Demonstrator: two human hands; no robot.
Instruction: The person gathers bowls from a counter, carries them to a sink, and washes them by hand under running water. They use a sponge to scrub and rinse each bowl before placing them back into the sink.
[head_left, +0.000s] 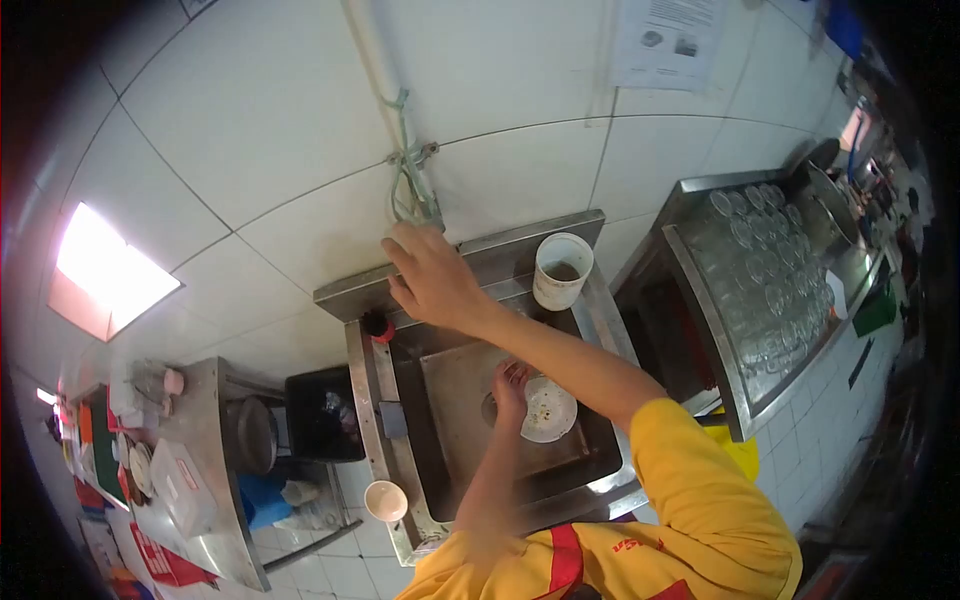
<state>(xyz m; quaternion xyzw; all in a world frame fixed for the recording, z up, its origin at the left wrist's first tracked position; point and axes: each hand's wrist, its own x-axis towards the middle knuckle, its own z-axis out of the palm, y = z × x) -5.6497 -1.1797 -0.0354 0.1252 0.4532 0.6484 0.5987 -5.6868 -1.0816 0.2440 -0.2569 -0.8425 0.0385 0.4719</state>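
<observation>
1. The sink (pixel 455 400) is a steel basin set into a steel tabletop (pixel 595 320) against a white tiled wall (pixel 260 110). Every place below is given from it.
2. The left hand (pixel 510 385) reaches down into the sink. Its fingers are curled on the rim of a white plate (pixel 550 412), gripping it.
3. The plate sits low inside the sink, toward its right side, and has dark specks on its face.
4. The right hand (pixel 435 280) lies palm down on the ledge behind the sink, just below a bundle of hoses (pixel 410 190) that runs up the wall. I cannot tell whether it grips anything underneath.
5. A white cup (pixel 560 270) with dark liquid stands on the ledge at the sink's back right corner, near the right hand but apart from it.
6. A small red-and-black knob (pixel 378 325) sits at the sink's back left corner.
7. A pale paper cup (pixel 385 500) stands by the sink's front left corner.
8. A rack of upturned glasses (pixel 770 270) fills the steel unit to the right of the sink.
9. A black bin (pixel 320 410) sits just left of the sink, with a metal pot (pixel 250 435) beyond it.
</observation>
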